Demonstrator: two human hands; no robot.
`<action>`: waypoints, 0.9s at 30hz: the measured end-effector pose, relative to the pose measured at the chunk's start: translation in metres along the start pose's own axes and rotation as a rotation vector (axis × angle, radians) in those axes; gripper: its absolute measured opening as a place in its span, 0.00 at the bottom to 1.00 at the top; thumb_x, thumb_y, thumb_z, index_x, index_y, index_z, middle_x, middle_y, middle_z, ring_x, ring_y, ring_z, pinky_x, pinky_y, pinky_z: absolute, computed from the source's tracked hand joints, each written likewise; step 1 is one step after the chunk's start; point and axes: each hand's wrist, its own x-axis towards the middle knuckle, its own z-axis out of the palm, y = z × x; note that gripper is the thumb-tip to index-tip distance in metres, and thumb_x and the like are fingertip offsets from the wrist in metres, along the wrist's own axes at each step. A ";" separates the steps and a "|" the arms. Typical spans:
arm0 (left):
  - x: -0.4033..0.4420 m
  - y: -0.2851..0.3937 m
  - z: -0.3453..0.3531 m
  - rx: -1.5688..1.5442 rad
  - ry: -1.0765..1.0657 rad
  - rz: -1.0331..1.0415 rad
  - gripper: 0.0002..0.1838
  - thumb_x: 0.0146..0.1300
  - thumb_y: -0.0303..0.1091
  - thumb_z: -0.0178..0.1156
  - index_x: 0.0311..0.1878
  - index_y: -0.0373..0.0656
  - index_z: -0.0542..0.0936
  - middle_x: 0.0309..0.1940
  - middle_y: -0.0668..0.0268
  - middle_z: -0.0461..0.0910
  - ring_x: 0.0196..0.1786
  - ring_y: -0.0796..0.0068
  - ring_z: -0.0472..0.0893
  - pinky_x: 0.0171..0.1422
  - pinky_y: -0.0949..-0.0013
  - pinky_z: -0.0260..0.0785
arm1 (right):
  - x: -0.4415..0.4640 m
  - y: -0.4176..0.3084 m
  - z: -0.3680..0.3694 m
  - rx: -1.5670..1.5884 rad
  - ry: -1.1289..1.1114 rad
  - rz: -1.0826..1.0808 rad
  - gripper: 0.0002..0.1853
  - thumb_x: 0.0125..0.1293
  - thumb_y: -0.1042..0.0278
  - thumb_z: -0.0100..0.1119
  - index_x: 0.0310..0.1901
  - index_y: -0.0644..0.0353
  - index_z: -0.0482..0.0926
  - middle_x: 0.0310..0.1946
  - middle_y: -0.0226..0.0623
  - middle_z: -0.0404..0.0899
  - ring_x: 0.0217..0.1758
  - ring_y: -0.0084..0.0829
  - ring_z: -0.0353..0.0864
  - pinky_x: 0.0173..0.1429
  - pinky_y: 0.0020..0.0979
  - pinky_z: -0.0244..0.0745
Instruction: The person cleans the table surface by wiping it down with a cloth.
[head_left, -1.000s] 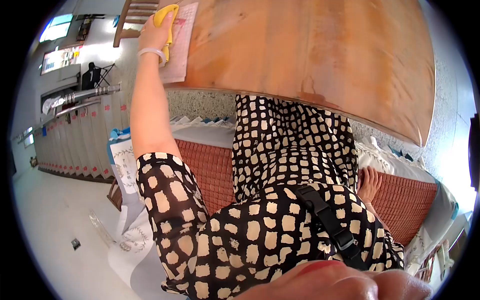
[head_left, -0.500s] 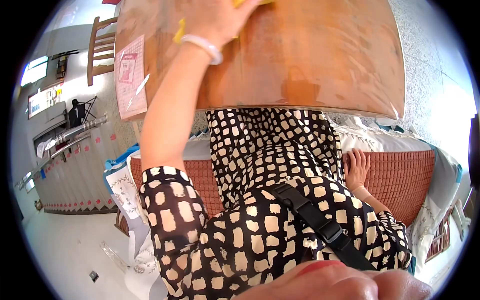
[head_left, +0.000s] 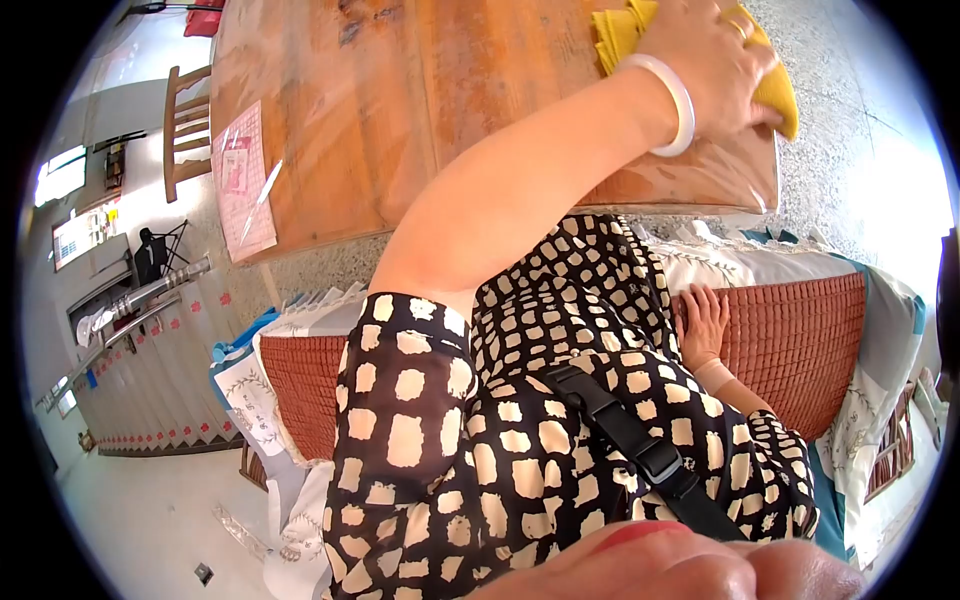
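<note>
My left hand (head_left: 712, 75), with a pale bangle (head_left: 682, 105) at the wrist, grips a yellow cloth (head_left: 622, 38). It presses the cloth on the right side of a wooden table (head_left: 480, 110), which has a clear plastic cover. Part of the cloth hangs over the table's right edge, and its middle is hidden under the hand. My right hand (head_left: 706, 328) lies flat beside my thigh, fingers apart, on a reddish-brown woven seat mat (head_left: 790, 335). It holds nothing.
A pink gridded sheet (head_left: 243, 180) lies at the table's left edge. Beyond that side stands a wooden chair (head_left: 187, 130). White embroidered fabric (head_left: 690, 262) edges the seat. Further left are a pale curtain (head_left: 165, 370) and a black folding chair (head_left: 152, 255).
My left hand has swept the yellow cloth from the upper middle of the table across to its right edge. My right hand has stayed on the mat.
</note>
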 end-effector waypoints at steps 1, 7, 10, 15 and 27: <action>-0.002 0.005 -0.007 0.002 -0.092 0.025 0.32 0.61 0.66 0.55 0.56 0.51 0.80 0.57 0.60 0.79 0.62 0.61 0.75 0.62 0.51 0.64 | 0.000 -0.001 -0.001 0.000 -0.001 0.000 0.25 0.62 0.61 0.56 0.62 0.50 0.68 0.65 0.35 0.64 0.74 0.40 0.55 0.78 0.51 0.36; -0.027 0.036 0.001 -0.097 -0.110 0.198 0.31 0.55 0.64 0.62 0.56 0.55 0.80 0.56 0.62 0.79 0.56 0.64 0.78 0.56 0.57 0.68 | 0.000 0.000 0.002 -0.014 0.029 -0.018 0.25 0.63 0.61 0.56 0.62 0.51 0.69 0.65 0.36 0.65 0.73 0.41 0.55 0.78 0.51 0.37; -0.035 0.039 0.002 -0.129 -0.083 0.259 0.30 0.55 0.63 0.62 0.56 0.56 0.80 0.56 0.63 0.79 0.56 0.63 0.78 0.57 0.57 0.68 | 0.000 0.002 0.004 -0.029 0.034 -0.019 0.24 0.63 0.61 0.56 0.62 0.51 0.70 0.65 0.36 0.66 0.73 0.41 0.56 0.78 0.52 0.37; -0.056 0.036 -0.003 -0.218 -0.035 0.327 0.26 0.55 0.55 0.66 0.55 0.56 0.81 0.54 0.64 0.80 0.56 0.64 0.78 0.57 0.57 0.67 | 0.001 0.000 0.005 -0.036 0.065 -0.018 0.24 0.63 0.60 0.55 0.61 0.51 0.71 0.64 0.36 0.67 0.73 0.40 0.57 0.78 0.51 0.38; -0.183 -0.016 -0.059 -0.122 0.056 0.239 0.21 0.53 0.33 0.62 0.53 0.59 0.82 0.54 0.71 0.77 0.56 0.63 0.76 0.58 0.58 0.66 | 0.000 0.003 0.005 -0.067 0.068 -0.019 0.23 0.63 0.60 0.55 0.61 0.50 0.70 0.64 0.34 0.66 0.73 0.39 0.57 0.78 0.50 0.38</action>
